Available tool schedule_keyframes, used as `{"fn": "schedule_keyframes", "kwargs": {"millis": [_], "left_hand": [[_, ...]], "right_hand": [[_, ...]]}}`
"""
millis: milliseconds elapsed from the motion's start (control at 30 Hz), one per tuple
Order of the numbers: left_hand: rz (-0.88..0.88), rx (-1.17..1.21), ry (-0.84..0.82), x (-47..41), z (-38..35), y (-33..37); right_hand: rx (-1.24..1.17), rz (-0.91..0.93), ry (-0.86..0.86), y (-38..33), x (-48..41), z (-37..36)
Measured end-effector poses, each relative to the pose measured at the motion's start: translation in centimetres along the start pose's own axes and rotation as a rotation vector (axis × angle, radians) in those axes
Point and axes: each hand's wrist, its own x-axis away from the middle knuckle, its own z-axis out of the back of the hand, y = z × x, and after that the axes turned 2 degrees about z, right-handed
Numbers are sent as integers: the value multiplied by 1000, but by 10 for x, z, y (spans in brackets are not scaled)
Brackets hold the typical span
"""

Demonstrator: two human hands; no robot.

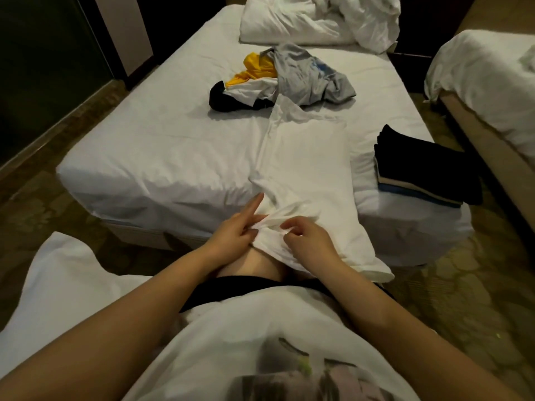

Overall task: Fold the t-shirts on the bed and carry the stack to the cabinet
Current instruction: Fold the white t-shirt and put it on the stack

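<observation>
On white bed [173,157] above carpet [43,215], folded stack [425,166]

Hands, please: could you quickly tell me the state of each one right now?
The left hand pinches the white t-shirt at its near edge.
The right hand pinches the same edge beside it.

1. We have a single view, from a wide-angle camera worn on the person's head
2. We look forward and down, along the bed [162,146] from its foot end toward the pillow [289,24] at the far end
3. We sit close above the left hand [234,230] and right hand [309,241]; a second bed [477,82] cuts into the right edge
</observation>
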Motion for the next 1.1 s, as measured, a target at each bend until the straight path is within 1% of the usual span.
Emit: {"fn": "schedule_keyframes", "kwargs": {"millis": [67, 100, 233, 300, 400, 533, 600, 667, 700, 733, 767, 833, 933, 967, 1000, 1067, 1100], "left_hand": [[39, 76, -8, 1, 1, -2], [47, 94, -8, 1, 1, -3], [40, 146, -28, 3, 2, 1], [14, 143, -21, 3, 1, 1], [17, 145, -10, 2, -1, -4], [49, 153, -10, 3, -1, -8], [51, 169, -4, 4, -2, -8], [47, 193, 19, 4, -2, -9], [30, 171, 37, 5, -2, -9], [5, 125, 55, 6, -2, -8], [-25, 80, 67, 7, -2, -7], [-72, 40, 71, 8, -2, -6], [-79, 31, 77, 7, -3, -6], [-68, 36, 73, 7, -3, -7], [-53, 54, 67, 7, -2, -7], [-23, 98, 54, 7, -1, -5], [-15, 114, 47, 8, -1, -4]], "right_hand": [[63, 18, -36, -3, -1, 1], [160, 63, -43, -4, -2, 2], [651, 319, -21, -7, -21, 4], [874, 432, -46, -7, -38, 6], [1031, 542, -95, -8, -61, 13], [1178, 674, -53, 1, -83, 27], [1123, 725, -13, 1, -86, 34], [1066, 816, 126, 3, -83, 42], [1058, 835, 135, 6, -80, 45], [1065, 861, 108, 14, -79, 48], [1077, 827, 23, 21, -78, 51], [1000, 657, -130, 26, -75, 57], [832, 547, -228, 27, -77, 62], [743, 515, -267, 26, -77, 61], [587, 435, -293, 24, -76, 62], [222, 223, -254, 19, -77, 60], [128, 152, -197, 16, -82, 57]]}}
